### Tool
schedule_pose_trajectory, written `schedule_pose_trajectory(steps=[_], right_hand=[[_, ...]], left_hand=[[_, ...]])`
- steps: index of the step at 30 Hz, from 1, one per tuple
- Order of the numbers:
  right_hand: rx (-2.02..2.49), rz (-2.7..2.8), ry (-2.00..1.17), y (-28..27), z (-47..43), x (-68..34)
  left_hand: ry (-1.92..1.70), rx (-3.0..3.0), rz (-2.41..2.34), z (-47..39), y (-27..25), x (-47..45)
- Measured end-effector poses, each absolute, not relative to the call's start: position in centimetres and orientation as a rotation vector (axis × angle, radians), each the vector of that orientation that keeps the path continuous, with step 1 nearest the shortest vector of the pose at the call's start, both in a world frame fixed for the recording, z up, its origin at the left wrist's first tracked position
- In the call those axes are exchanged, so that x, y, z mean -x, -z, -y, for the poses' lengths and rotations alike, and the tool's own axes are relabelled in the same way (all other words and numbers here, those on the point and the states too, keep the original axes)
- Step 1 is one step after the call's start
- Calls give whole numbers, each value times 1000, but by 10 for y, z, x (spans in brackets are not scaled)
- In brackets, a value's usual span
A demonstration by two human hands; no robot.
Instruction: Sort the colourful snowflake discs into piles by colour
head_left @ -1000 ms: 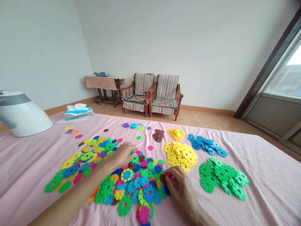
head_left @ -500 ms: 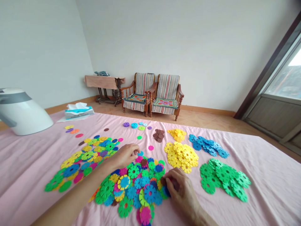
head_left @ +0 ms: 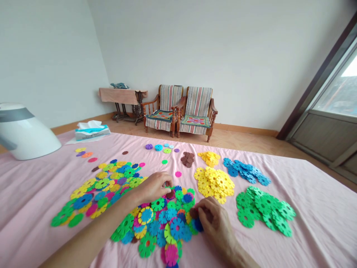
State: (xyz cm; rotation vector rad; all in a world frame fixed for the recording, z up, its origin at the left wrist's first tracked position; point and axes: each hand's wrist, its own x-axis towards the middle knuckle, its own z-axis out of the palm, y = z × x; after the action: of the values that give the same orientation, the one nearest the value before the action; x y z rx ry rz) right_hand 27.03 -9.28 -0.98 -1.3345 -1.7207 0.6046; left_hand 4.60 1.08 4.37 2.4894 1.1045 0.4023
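Note:
Over the mixed pile of flower-shaped plastic discs [head_left: 157, 204], my left hand [head_left: 154, 187] is closed, its curled fingertips on a brown disc [head_left: 170, 194]. My right hand [head_left: 216, 219] rests at the pile's right edge, thumb and forefinger pinched on another brown disc [head_left: 194, 212]. Its remaining fingers are folded, and whatever lies inside the palm is hidden. A dark blue disc [head_left: 198, 225] shows just beside its thumb. Behind the hands sit a small brown stack [head_left: 187, 159] and a large yellow stack [head_left: 214, 183]. Green discs [head_left: 264, 208] lie to the right.
A second mixed pile [head_left: 102, 183] spreads at left. Blue discs [head_left: 247, 171] and a smaller yellow heap [head_left: 209, 159] lie at the back right, with a few loose discs [head_left: 158, 147] nearby. A white kettle [head_left: 30, 137] and a tissue box [head_left: 93, 133] stand on the pink cloth [head_left: 315, 208].
My left hand has moved slightly right and down, from above the pile onto the brown disc. My right hand has barely shifted.

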Motion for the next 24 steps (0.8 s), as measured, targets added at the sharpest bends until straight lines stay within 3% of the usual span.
schedule_pose_trajectory(steps=[4, 10, 17, 24], right_hand=[[1344, 1732, -584, 12, 93, -271], [1347, 1725, -591, 14, 93, -271], [1354, 1716, -597, 11, 92, -270], [1333, 1707, -606, 13, 93, -270]], left_hand=[[-406, -2603, -896, 0, -42, -60], [-487, -2631, -958, 8, -34, -72], [-772, -2269, -1570, -55, -28, -58], [-751, -2047, -1946, -111, -17, -39]])
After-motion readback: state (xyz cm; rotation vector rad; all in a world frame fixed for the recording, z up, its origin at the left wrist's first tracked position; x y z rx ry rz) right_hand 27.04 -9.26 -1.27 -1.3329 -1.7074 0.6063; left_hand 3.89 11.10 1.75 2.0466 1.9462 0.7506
